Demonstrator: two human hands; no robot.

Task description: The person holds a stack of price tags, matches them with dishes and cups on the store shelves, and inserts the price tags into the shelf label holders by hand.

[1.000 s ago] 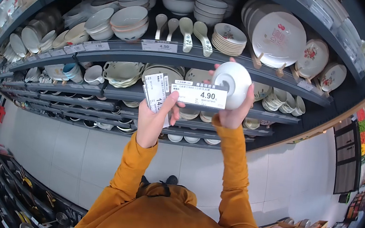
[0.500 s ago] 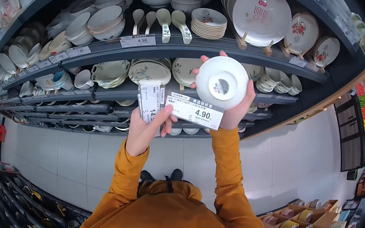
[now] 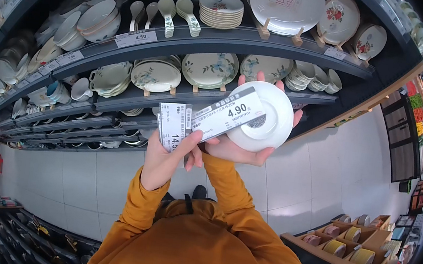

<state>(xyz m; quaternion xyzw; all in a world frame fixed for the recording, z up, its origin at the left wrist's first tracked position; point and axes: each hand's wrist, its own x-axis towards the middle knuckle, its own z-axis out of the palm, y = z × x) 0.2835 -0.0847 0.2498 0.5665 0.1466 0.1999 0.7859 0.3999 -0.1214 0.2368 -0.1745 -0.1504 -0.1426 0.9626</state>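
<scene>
My left hand point(image 3: 162, 162) is closed on several white price tags. One upright tag point(image 3: 173, 122) reads 14.5 with its end covered by my fingers, and another tag point(image 3: 231, 112) marked 4.90 slants out to the right. This slanted tag lies across the view of a white bowl point(image 3: 278, 114), hiding its left part; whether they touch I cannot tell. Turned bottom up toward me, the bowl shows its round foot ring and part of a grey label. My right hand point(image 3: 235, 153) grips it from beneath, fingertips showing at its far and right edges.
Ahead, a dark curved shelf point(image 3: 191, 39) bears spoons point(image 3: 167, 16), stacked plates point(image 3: 221, 11) and bowls. Floral plates point(image 3: 209, 69) stand on the tier below. Behind me on the right is a wooden divided bin point(image 3: 330, 241) with rolls in it. Tiled floor point(image 3: 289, 189) lies between.
My right hand has turned the bowl and brought it lower. The 4.90 tag has swung up from level to a slant and now overlaps the bowl. The shelf view has shifted left and up.
</scene>
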